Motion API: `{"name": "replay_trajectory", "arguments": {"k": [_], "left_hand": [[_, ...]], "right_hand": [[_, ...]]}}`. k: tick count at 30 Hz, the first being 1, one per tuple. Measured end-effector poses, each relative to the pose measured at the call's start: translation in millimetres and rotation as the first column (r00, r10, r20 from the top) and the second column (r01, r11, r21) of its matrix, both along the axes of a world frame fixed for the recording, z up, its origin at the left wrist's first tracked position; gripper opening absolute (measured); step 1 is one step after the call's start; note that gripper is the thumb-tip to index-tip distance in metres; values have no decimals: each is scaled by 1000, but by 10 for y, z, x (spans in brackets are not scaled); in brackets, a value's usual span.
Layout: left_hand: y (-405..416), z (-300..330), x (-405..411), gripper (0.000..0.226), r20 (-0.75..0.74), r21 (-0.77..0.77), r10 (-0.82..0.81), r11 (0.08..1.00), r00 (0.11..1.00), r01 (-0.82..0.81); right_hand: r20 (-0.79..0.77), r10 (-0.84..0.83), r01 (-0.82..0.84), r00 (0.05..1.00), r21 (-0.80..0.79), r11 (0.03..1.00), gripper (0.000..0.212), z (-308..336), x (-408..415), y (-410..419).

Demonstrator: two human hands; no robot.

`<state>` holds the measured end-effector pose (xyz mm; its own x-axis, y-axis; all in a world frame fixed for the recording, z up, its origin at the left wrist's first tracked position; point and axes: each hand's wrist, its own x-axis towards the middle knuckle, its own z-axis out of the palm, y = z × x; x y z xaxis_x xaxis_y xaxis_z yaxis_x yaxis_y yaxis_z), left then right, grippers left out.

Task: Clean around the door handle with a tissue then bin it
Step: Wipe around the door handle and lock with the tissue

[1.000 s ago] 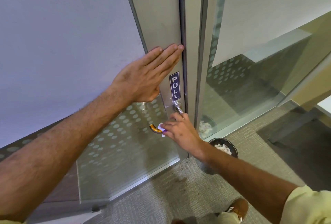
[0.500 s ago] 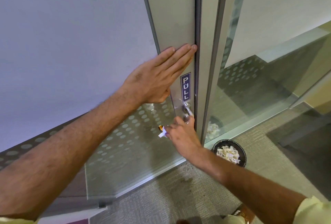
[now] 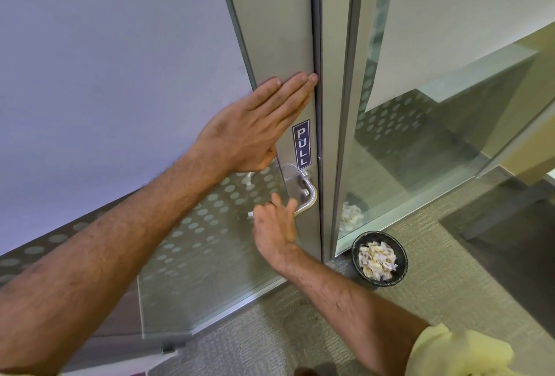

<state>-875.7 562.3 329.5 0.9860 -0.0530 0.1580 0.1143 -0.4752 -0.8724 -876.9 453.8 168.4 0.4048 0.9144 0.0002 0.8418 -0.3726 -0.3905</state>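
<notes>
A silver lever door handle (image 3: 309,192) sits on the grey metal door stile, just below a blue PULL sticker (image 3: 301,143). My left hand (image 3: 255,129) lies flat on the stile above the sticker, fingers straight and together. My right hand (image 3: 274,227) is on the free end of the handle, closed on a white tissue (image 3: 250,214); only a small corner of it shows at the left of the fingers. A round black bin (image 3: 402,258) holding crumpled tissues stands on the carpet to the right of the door.
The door's glass panel (image 3: 192,243) with frosted dots fills the lower left. A fixed glass wall (image 3: 420,141) with a metal frame stands to the right. Grey carpet (image 3: 300,330) covers the floor. A pale yellow sleeve (image 3: 456,351) is at the bottom right.
My right hand with the tissue has moved along the handle toward its free end, uncovering the handle's bend and base. My left hand stays flat on the stile. The view has shifted slightly.
</notes>
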Motion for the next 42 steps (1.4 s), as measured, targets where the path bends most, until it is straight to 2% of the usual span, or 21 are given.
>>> {"name": "replay_trajectory", "arguments": {"k": [5, 10, 12, 14, 16, 18, 20, 21, 23, 25, 26, 27, 29, 31, 33, 35, 38, 42], "left_hand": [[-5, -3, -16, 87, -2, 2, -2, 1000, 1000, 2], [-3, 12, -2, 86, -1, -9, -10, 1000, 1000, 10], [-3, 2, -12, 86, 2, -12, -17, 1000, 1000, 17], [-10, -1, -13, 85, 0, -8, -14, 1000, 1000, 14], [-14, 10, -12, 86, 0, -16, -5, 1000, 1000, 5], [-4, 9, -16, 86, 0, -25, -8, 1000, 1000, 8], [-9, 20, -17, 87, -5, -23, 0, 1000, 1000, 0], [-14, 24, -15, 87, -9, -24, 1, 1000, 1000, -1], [-22, 19, -12, 88, -10, -21, -5, 1000, 1000, 4], [-28, 35, -9, 89, -14, -19, 2, 1000, 1000, -3], [-29, 41, -6, 89, -16, -17, 5, 1000, 1000, -5], [-30, 41, -3, 89, -17, -15, 7, 1000, 1000, -7], [-29, 39, 1, 89, -12, -8, 12, 1000, 1000, -12], [-19, 34, 1, 88, 2, -4, 7, 1000, 1000, -7], [-13, 15, -3, 87, 17, -12, -3, 1000, 1000, 3], [-5, 0, -3, 86, 21, -19, -7, 1000, 1000, 8], [0, -21, -3, 86, 16, -23, -12, 1000, 1000, 12], [2, -7, 1, 86, 13, -24, -18, 1000, 1000, 19]], "right_hand": [[19, 156, -156, 988, -10, 988, 12, 14, 123, 63], [17, 374, -375, 927, 34, 927, 13, -23, 337, 117], [31, 512, -513, 858, 55, 857, 11, -52, 439, 104], [135, 654, -664, 744, 49, 746, 9, -52, 528, 88], [218, 713, -736, 666, 43, 675, 12, -85, 599, 32], [249, 720, -754, 648, 75, 652, 19, -157, 675, -112], [257, 688, -730, 679, 132, 671, 23, -229, 797, -334], [261, 629, -679, 733, 216, 702, 22, -269, 901, -454], [235, 407, -470, 883, 404, 785, 17, -314, 1167, -637], [46, 146, -149, 988, 497, 855, 13, -321, 1431, -719], [-143, 34, 44, 989, 508, 860, 14, -326, 1520, -728], [-372, -59, 243, 926, 472, 848, 16, -337, 1566, -711], [-765, -141, 526, 629, 285, 801, 20, -354, 1550, -608], [-926, -134, 642, 353, 135, 754, 23, -413, 1455, -445], [-980, -87, 699, 180, 66, 712, 22, -453, 1357, -300], [-997, -23, 717, 79, 41, 696, 19, -499, 1301, -217], [-1000, 18, 703, -1, 12, 711, 17, -587, 1298, -230], [-998, 42, 677, -39, 5, 736, 14, -660, 1297, -330]]}}
